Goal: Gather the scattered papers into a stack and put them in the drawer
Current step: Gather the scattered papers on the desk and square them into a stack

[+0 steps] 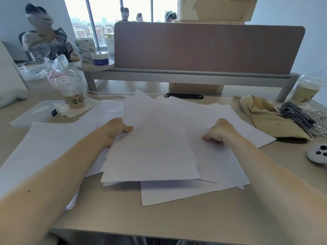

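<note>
Papers (150,149): edges askew — left hand (115,129) grips | right hand (219,133) curled atop

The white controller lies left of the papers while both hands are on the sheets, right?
No. The head view shows the white controller right of the papers, not left. The left hand and right hand are indeed on the sheets.

The single wide-angle head view looks forward and down, close over the pale wooden bench (177,214), with a brown felt divider panel (208,48) across the frame's upper middle.
</note>
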`<control>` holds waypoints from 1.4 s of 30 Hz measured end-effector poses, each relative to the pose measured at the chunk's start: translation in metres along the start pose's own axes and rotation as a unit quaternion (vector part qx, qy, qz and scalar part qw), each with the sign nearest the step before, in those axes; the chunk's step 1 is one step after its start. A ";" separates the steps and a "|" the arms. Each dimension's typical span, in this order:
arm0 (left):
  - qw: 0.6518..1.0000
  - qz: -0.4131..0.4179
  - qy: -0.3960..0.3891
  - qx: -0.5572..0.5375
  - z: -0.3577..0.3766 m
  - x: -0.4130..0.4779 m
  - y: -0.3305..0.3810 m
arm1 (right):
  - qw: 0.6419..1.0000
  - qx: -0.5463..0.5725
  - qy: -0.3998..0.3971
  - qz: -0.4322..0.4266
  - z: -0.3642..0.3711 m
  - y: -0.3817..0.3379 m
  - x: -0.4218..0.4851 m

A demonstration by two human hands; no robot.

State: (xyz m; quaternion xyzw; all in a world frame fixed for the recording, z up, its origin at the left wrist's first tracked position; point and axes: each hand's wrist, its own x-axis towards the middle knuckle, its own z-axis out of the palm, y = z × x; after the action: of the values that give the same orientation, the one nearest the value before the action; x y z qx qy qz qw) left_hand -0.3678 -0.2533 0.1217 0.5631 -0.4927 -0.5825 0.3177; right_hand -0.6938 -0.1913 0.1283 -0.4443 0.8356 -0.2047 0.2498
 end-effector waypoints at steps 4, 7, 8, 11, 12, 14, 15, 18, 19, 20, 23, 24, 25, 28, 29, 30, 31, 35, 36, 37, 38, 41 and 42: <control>0.999 -0.010 -0.042 -0.018 0.018 0.002 -0.001 | 1.000 0.006 -0.012 -0.003 0.004 -0.001 0.005; 0.996 0.004 -0.084 -0.010 0.041 -0.002 0.006 | 0.998 0.038 -0.033 -0.035 0.003 0.000 0.005; 0.995 0.009 -0.099 0.003 0.049 -0.004 0.008 | 0.996 0.063 -0.046 -0.039 0.003 0.001 0.007; 0.992 0.027 -0.115 0.053 0.067 -0.005 0.011 | 0.988 0.128 -0.067 -0.047 0.003 0.007 0.009; 0.991 0.036 -0.102 0.073 0.070 -0.003 0.012 | 0.985 0.153 -0.070 -0.044 0.002 0.010 0.009; 0.990 0.063 -0.054 0.114 0.069 -0.002 0.013 | 0.974 0.215 -0.074 -0.022 -0.001 0.016 0.010; 0.989 0.078 -0.026 0.120 0.066 -0.002 0.014 | 0.969 0.236 -0.069 -0.015 -0.004 0.018 0.009; 0.991 0.103 0.009 0.080 0.043 -0.001 0.014 | 0.972 0.228 -0.054 -0.015 -0.011 0.020 0.006; 0.992 0.108 0.007 0.071 0.035 -0.004 0.015 | 0.972 0.228 -0.059 -0.016 -0.012 0.018 0.003; 0.992 0.111 0.000 0.063 0.027 -0.006 0.015 | 0.967 0.243 -0.071 -0.019 -0.012 0.015 0.001; 0.994 0.108 -0.016 0.031 0.014 -0.011 0.013 | 0.937 0.314 -0.151 -0.030 -0.008 0.000 -0.008; 0.994 0.106 -0.015 0.020 0.011 -0.013 0.012 | 0.930 0.320 -0.180 -0.037 -0.004 -0.006 -0.012; 0.994 0.106 -0.011 0.014 0.008 -0.014 0.011 | 0.922 0.327 -0.203 -0.044 0.001 -0.012 -0.015; 0.994 0.104 0.011 0.012 -0.006 -0.019 0.009 | 0.918 0.366 -0.147 -0.033 0.015 -0.023 -0.013; 0.995 0.101 0.020 0.017 -0.012 -0.022 0.009 | 0.927 0.366 -0.079 -0.022 0.015 -0.022 -0.006; 0.995 0.098 0.026 0.018 -0.020 -0.024 0.007 | 0.933 0.359 -0.013 -0.008 0.012 -0.018 0.002; 0.995 0.093 0.028 0.017 -0.029 -0.026 0.006 | 0.935 0.354 0.034 0.010 0.008 -0.013 0.009; 0.996 0.084 -0.003 -0.011 -0.056 -0.035 -0.005 | 0.913 0.404 -0.005 0.058 -0.002 -0.004 0.023; 0.996 0.084 -0.010 -0.021 -0.058 -0.037 -0.007 | 0.902 0.426 -0.038 0.061 -0.002 -0.006 0.023; 0.996 0.082 -0.013 -0.029 -0.059 -0.037 -0.008 | 0.890 0.447 -0.068 0.061 -0.001 -0.009 0.021; 0.996 0.080 -0.015 -0.034 -0.059 -0.037 -0.009 | 0.880 0.462 -0.088 0.058 0.000 -0.012 0.019; 0.998 0.060 -0.012 -0.012 -0.057 -0.033 -0.009 | 0.857 0.503 -0.096 0.047 0.004 -0.016 0.018; 0.999 0.053 0.001 0.009 -0.056 -0.032 -0.009 | 0.856 0.514 -0.056 0.028 0.003 -0.017 0.020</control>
State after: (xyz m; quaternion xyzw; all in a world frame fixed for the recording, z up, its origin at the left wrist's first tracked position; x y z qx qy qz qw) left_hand -0.3069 -0.2328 0.1313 0.5397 -0.5270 -0.5597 0.3431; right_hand -0.6909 -0.2175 0.1309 -0.2396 0.6088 -0.5725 0.4942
